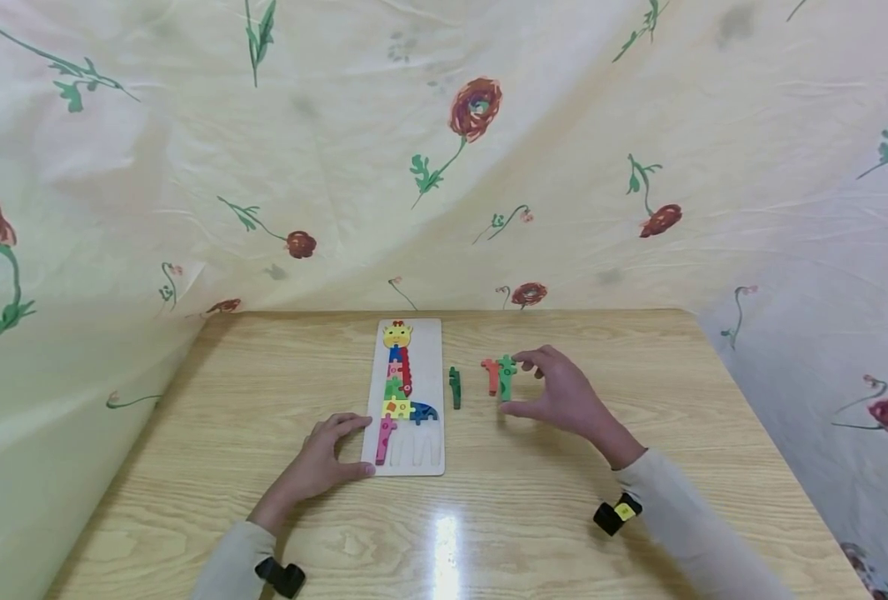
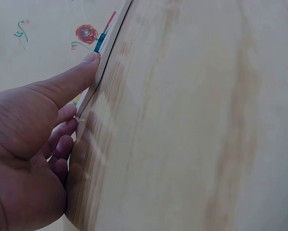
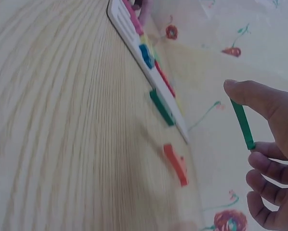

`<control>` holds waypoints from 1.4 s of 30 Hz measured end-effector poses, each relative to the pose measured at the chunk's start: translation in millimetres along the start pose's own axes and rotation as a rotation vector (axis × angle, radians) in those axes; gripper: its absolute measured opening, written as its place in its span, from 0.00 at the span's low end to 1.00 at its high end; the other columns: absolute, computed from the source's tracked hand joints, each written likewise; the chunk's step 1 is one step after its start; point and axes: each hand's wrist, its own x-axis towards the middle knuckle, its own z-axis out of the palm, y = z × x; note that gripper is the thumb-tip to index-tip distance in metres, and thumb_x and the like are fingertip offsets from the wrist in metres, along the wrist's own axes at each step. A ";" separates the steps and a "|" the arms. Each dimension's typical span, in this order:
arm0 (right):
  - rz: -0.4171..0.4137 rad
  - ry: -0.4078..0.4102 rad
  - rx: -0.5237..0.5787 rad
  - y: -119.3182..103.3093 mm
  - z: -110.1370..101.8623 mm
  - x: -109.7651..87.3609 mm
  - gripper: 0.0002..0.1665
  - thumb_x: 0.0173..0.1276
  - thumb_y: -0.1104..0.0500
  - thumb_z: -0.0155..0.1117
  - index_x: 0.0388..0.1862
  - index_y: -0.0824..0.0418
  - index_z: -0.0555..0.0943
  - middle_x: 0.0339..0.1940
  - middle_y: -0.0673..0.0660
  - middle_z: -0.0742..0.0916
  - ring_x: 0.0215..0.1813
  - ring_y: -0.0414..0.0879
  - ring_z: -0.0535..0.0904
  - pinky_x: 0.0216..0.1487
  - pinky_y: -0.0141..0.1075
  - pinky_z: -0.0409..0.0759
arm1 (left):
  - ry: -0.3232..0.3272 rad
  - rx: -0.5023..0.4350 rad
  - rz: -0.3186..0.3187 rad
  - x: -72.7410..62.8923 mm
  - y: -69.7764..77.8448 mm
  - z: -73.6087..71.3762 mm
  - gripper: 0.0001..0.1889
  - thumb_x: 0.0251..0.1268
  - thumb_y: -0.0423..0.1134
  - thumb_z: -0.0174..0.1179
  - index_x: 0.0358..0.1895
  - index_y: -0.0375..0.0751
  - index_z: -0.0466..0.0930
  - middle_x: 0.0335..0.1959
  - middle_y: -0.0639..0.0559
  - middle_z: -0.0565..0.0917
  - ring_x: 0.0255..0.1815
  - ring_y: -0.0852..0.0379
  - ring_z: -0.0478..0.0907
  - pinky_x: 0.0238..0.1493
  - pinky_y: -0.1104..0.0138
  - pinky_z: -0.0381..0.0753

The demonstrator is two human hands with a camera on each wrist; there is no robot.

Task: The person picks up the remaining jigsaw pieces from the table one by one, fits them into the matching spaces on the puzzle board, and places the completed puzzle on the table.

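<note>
A white giraffe puzzle board [image 1: 427,362] lies on the table, with a yellow head, a multicoloured neck and body, and one pink leg piece [image 1: 385,442] set in it. Pale leg-shaped recesses show beside the pink leg. My left hand [image 1: 322,455] touches the board's left edge, thumb near the lower corner and fingers extended. Between thumb and fingertip, my right hand [image 1: 561,395] pinches a green puzzle piece [image 1: 506,378] by its ends, raised above the table in the right wrist view. Just left of it in the head view lies an orange-red piece [image 1: 491,377].
A dark green puzzle piece [image 1: 455,388] stands close to the board's right side. The wooden table [image 1: 264,367] meets a flower-printed cloth [image 1: 354,200] along its back and sides. Light glares off the table's front.
</note>
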 end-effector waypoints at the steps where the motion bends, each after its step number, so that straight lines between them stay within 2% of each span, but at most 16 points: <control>1: -0.002 -0.001 0.001 -3.2 1.5 0.5 0.44 0.51 0.45 0.85 0.62 0.64 0.80 0.49 0.61 0.82 0.48 0.58 0.80 0.44 0.46 0.80 | 0.000 -0.001 0.000 0.3 -0.1 0.0 0.40 0.54 0.51 0.78 0.72 0.53 0.75 0.72 0.48 0.70 0.74 0.42 0.60 0.71 0.36 0.62; 7: -0.022 -0.012 0.032 -18.4 12.4 3.3 0.43 0.51 0.45 0.85 0.63 0.63 0.80 0.49 0.59 0.82 0.48 0.58 0.79 0.44 0.45 0.80 | 0.004 -0.001 -0.007 0.3 -1.0 0.6 0.40 0.54 0.51 0.78 0.72 0.55 0.74 0.72 0.50 0.70 0.74 0.43 0.60 0.72 0.37 0.62; 14: -0.056 -0.025 0.037 -28.8 29.9 6.9 0.45 0.50 0.42 0.84 0.63 0.61 0.80 0.49 0.59 0.83 0.48 0.56 0.79 0.42 0.42 0.79 | 0.008 0.002 0.014 -0.4 -1.1 0.3 0.40 0.53 0.51 0.79 0.72 0.52 0.75 0.72 0.48 0.70 0.73 0.42 0.60 0.71 0.36 0.62; 19: -0.036 -0.038 0.034 -38.4 42.3 9.6 0.45 0.48 0.41 0.85 0.61 0.61 0.81 0.49 0.59 0.83 0.46 0.55 0.80 0.39 0.40 0.78 | 0.004 0.004 0.005 0.1 -1.2 0.2 0.39 0.54 0.51 0.78 0.72 0.53 0.75 0.72 0.49 0.70 0.73 0.42 0.60 0.71 0.36 0.62; 25: -0.047 -0.029 0.022 -49.7 54.5 11.9 0.45 0.46 0.41 0.87 0.60 0.61 0.82 0.48 0.59 0.83 0.47 0.55 0.80 0.42 0.42 0.80 | -0.001 -0.002 0.002 0.9 -0.8 0.6 0.39 0.54 0.51 0.78 0.72 0.54 0.74 0.72 0.49 0.70 0.74 0.42 0.59 0.72 0.36 0.61; 31: -0.007 -0.071 0.041 -59.0 66.6 13.9 0.47 0.46 0.39 0.86 0.62 0.59 0.82 0.50 0.58 0.82 0.49 0.54 0.78 0.44 0.40 0.80 | -0.001 0.000 -0.004 0.4 -0.5 0.4 0.39 0.54 0.50 0.78 0.72 0.54 0.75 0.72 0.49 0.69 0.74 0.42 0.59 0.72 0.36 0.61; 42: 0.012 -0.111 0.090 -74.8 84.8 14.4 0.46 0.46 0.39 0.86 0.61 0.58 0.81 0.49 0.57 0.84 0.50 0.52 0.79 0.49 0.45 0.81 | -0.006 -0.001 0.006 0.6 -1.6 0.5 0.40 0.54 0.51 0.78 0.72 0.53 0.74 0.73 0.49 0.70 0.74 0.43 0.60 0.72 0.36 0.61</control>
